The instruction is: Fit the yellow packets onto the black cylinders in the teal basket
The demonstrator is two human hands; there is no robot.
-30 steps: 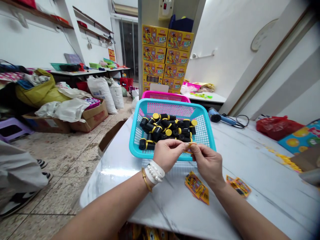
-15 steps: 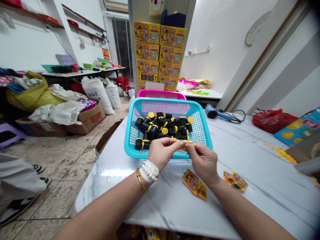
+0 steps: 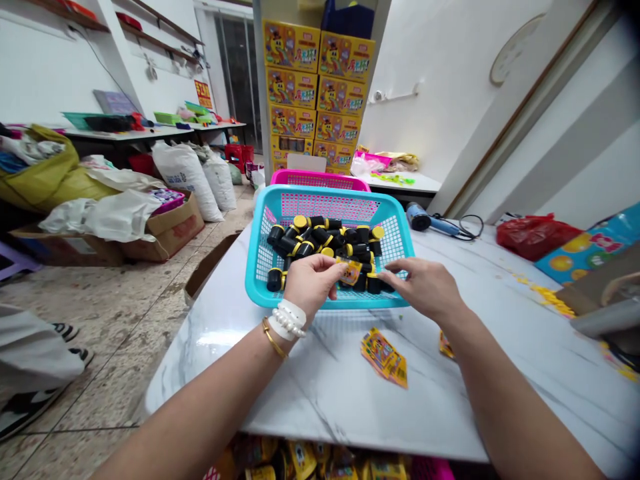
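Note:
My left hand [image 3: 311,285] pinches a small yellow-orange printed sticker [image 3: 349,271] between thumb and fingers, above the near side of a turquoise basket [image 3: 327,304]. In the basket lie many black cylinders with yellow caps [image 3: 306,249], heaped at different angles. My right hand [image 3: 425,285] is over the basket's near right corner, thumb and fingers apart, its fingertips close beside a black cylinder [image 3: 373,285]. Whether they touch it I cannot tell. On the table below the basket is a small fanned pile of printed stickers [image 3: 384,357]; another pile [image 3: 447,345] is partly hidden by my right forearm.
A pink basket [image 3: 320,179] stands behind the turquoise one, before stacked yellow boxes [image 3: 291,88]. On the white table's [image 3: 320,400] right are a blue corded tool [image 3: 443,225], a red bag [image 3: 537,237] and yellow bits [image 3: 553,300]. Yellow packs [image 3: 303,459] show below the front edge.
My right hand has let go of the sticker and moved right, to the basket's near corner. My left hand keeps the sticker and has shifted slightly left. The view has tilted a little.

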